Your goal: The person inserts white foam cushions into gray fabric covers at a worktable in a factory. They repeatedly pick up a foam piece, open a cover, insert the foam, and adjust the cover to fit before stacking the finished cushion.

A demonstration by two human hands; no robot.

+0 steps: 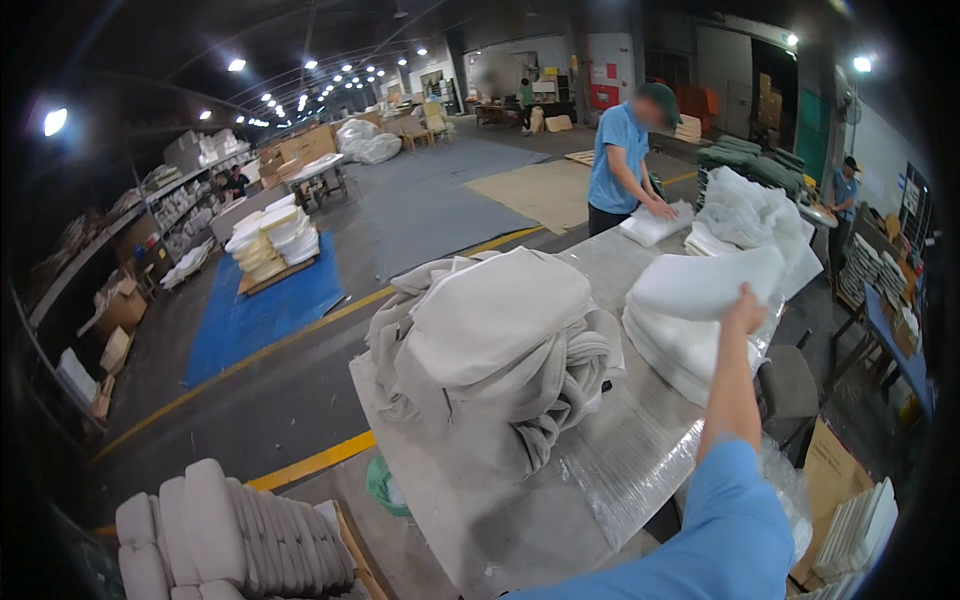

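From where I stand, the right hand [740, 312] reaches far out over the table [620, 490], its grip closed on the near right edge of a white pad [700, 285]. That pad stretches left from the hand, its right end tipped upward, over a stack of white pads [668, 350] lying just below and to the left of the hand; whether the pad is fully clear of the stack I cannot tell. The left hand is out of my sight, so I cannot say how it is held. Well to the left of the right hand sits a big heap of pale grey fabric [500, 310], folded and bunched on the same table. Just beyond the hand is a rumpled white bundle [745, 210], and farther out, off to the left, a co-worker [620, 150] in a blue shirt touches a small white piece [650, 228]. Nearer than the hand, down at its right, I see a dark seat [790, 385]; far to its lower left, beside the table, stand grey cushions [230, 530] in close rows and a green bin [385, 487].
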